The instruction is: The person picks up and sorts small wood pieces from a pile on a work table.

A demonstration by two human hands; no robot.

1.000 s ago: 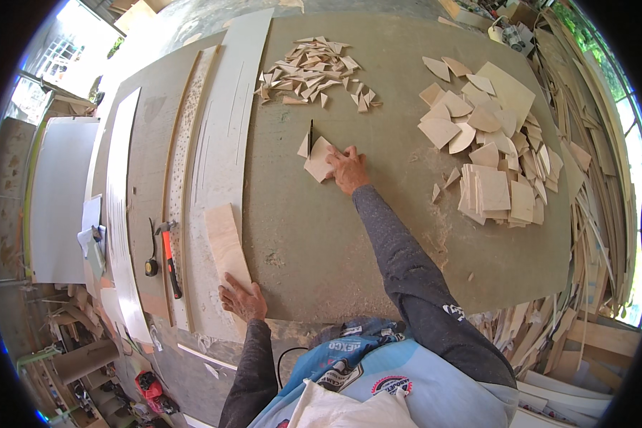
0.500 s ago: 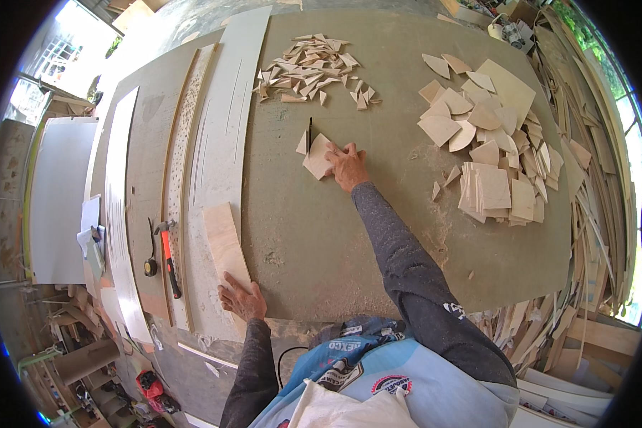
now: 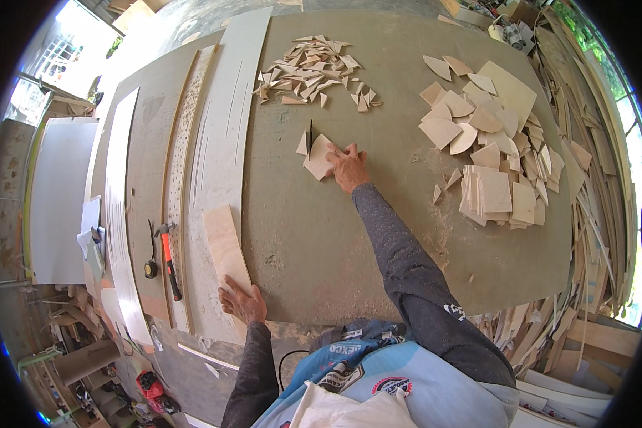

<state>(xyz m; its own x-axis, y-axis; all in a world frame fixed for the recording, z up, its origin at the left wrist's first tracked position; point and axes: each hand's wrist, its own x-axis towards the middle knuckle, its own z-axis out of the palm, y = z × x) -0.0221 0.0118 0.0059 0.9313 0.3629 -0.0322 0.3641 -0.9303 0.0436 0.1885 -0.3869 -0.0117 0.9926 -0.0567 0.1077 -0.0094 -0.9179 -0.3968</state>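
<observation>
My right hand (image 3: 348, 167) presses its bent fingers on a small flat wood piece (image 3: 317, 158) in the middle of the table. A thin black upright strip (image 3: 309, 135), like a saw blade seen edge-on, stands along that piece's left side. Left of the strip lies a small pale wood triangle (image 3: 302, 143). My left hand (image 3: 244, 303) grips the near end of a long pale wood board (image 3: 223, 235), its fingers and thumb spanning the width. This board lies slanted over the edge of a grey-white panel (image 3: 214, 157). The undersides of both hands are hidden.
A heap of thin wood offcuts (image 3: 310, 68) lies at the far side. Curved and square wood pieces (image 3: 478, 135) are piled at the right. A red-handled hammer (image 3: 170, 260) and a tape measure (image 3: 150, 268) lie at left. Stacked wood strips (image 3: 599, 143) line the right side.
</observation>
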